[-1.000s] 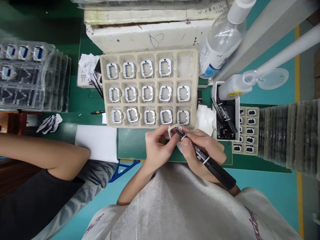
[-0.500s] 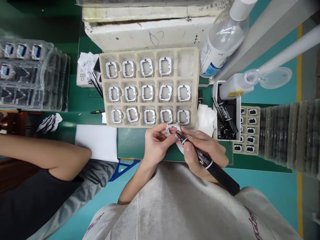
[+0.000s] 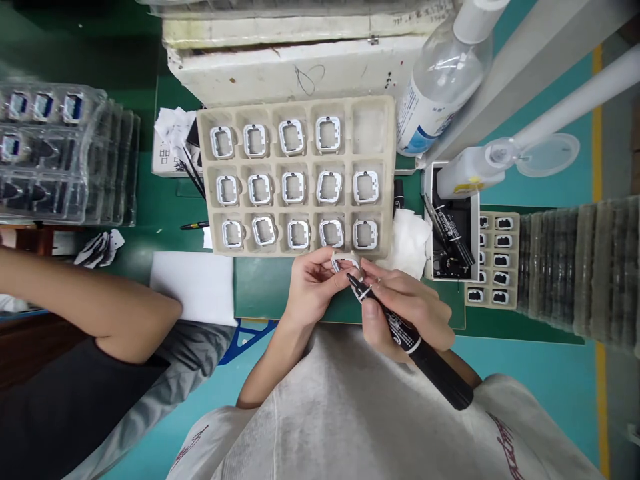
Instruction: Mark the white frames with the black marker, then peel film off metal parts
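R hand (image 3: 410, 308) pinching blk marker (image 3: 440, 377), tip at wht frame (image 3: 345, 256), contact unclear. L hand (image 3: 310, 287) thumb + fingers pinch same frame, above bench (image 3: 265, 287) nr its front edge, by tray's (image 3: 370, 130) near edge. Wht box (image 3: 260, 73) past tray's far edge.

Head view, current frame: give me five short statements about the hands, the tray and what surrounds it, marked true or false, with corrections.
1. The right hand holds a black marker. True.
2. The left hand holds a bottle. False: it holds a white frame.
3. The marker's tip points away from the left hand. False: it points toward that hand.
4. The top row of the beige tray, as pictured, holds four white frames. True.
5. The large clear bottle is left of the tray in the picture. False: it is to the right.
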The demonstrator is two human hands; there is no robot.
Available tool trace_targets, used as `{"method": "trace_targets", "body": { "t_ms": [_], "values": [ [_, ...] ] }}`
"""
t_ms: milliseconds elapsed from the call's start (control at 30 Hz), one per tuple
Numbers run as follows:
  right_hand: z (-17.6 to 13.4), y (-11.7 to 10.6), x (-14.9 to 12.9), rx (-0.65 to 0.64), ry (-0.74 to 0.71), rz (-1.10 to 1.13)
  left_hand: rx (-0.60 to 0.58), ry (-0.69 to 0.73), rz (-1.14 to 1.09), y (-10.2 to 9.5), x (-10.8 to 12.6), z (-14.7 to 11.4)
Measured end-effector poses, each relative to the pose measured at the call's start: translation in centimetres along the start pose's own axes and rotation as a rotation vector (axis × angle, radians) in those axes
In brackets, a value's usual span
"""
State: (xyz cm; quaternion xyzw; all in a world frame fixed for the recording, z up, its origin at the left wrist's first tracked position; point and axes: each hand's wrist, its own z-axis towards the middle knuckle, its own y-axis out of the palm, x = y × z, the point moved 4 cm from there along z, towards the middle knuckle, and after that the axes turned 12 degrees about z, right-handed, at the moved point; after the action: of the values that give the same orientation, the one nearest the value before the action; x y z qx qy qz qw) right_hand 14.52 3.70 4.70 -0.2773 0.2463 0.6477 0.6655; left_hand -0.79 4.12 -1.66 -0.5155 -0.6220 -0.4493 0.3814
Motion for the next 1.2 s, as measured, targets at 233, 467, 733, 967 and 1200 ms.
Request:
{"method": "trace_targets", "body": {
  "t_ms": [233, 467, 733, 967, 1200],
  "values": [
    [-0.2, 0.1, -0.2, 0.008, -0.006, -0.032, 0.027, 0.062, 0.098, -0.5, 0.1, -0.3],
    [-0.5, -0.1, 0.4, 0.009, 0.135, 0.03, 0.105, 0.098, 0.163, 0.1, 2.0, -0.7],
    [-0.4, -0.6, 0.1, 0.021, 0.22, 0.144, 0.129, 0.014, 0.113, 0.8, 2.4, -1.1],
    [-1.6, -2.3, 1.0, 0.096, 0.192, 0.127, 0.114, 0.07, 0.207, 0.4, 3.1, -0.7],
    [-4.0, -3.7, 1.9, 0.165, 0.24, 0.035, 0.23, 0.479, 0.729, 0.3, 10.5, 7.1]
  ]
}}
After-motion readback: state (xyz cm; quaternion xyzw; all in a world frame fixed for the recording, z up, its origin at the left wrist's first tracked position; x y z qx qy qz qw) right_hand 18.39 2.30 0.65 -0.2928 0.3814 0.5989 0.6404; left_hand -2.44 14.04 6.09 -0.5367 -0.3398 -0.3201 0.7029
